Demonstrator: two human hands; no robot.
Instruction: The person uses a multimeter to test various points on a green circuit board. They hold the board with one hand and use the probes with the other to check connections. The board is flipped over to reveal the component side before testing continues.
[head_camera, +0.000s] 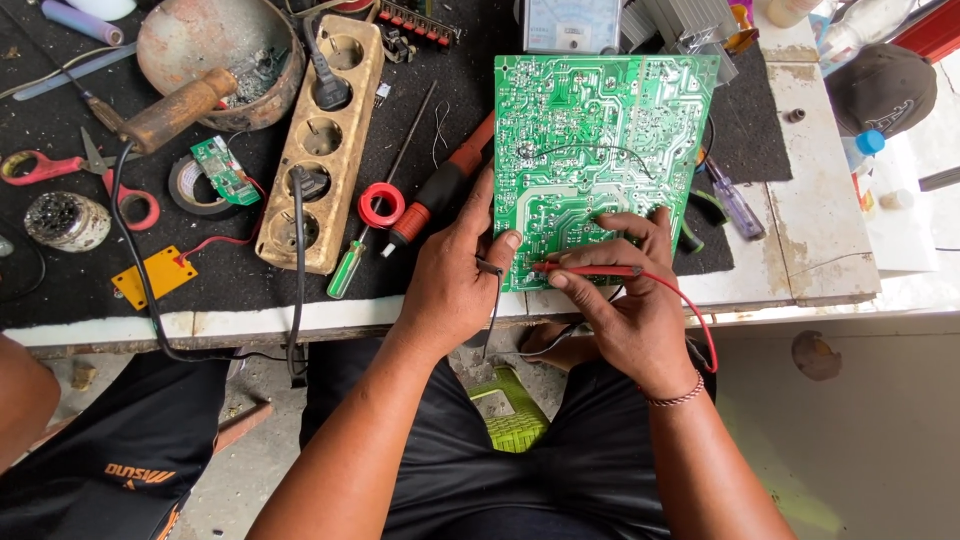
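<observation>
Lying across most of the counter (820, 250) is one black mat (60, 280), and on it, towards the right end, rests one large green circuit board (600, 140), solder side up, its near edge reaching the counter's front edge. One thin black wire loops across the board's middle.

Left of the board lies one beige power strip (322, 140) with four round sockets, running from the back towards the front edge; one black plug (328, 88) sits in its second socket from the back. At the back left corner stands one rusty bowl (222, 55) with a wooden-handled soldering iron (165, 112) leaning on its rim.

The left hand (455, 275) rests at the board's near left corner, thumb on the board's edge, fingers curled loosely about a black test probe (490, 290) whose lead hangs off the counter's front. The right hand (620, 290) lies at the board's near edge, closed in a pinch on one red test probe (590, 269), fingertips touching the board; its red lead curves round the wrist.

Between strip and board lie two screwdrivers, one red-and-black (440, 195) and one green-handled (350, 265), plus one red tape ring (381, 204). Near the left edge lie one pair of red-handled scissors (70, 170), one black tape roll (197, 186), one small green board (225, 170) and one yellow tag (155, 277).
</observation>
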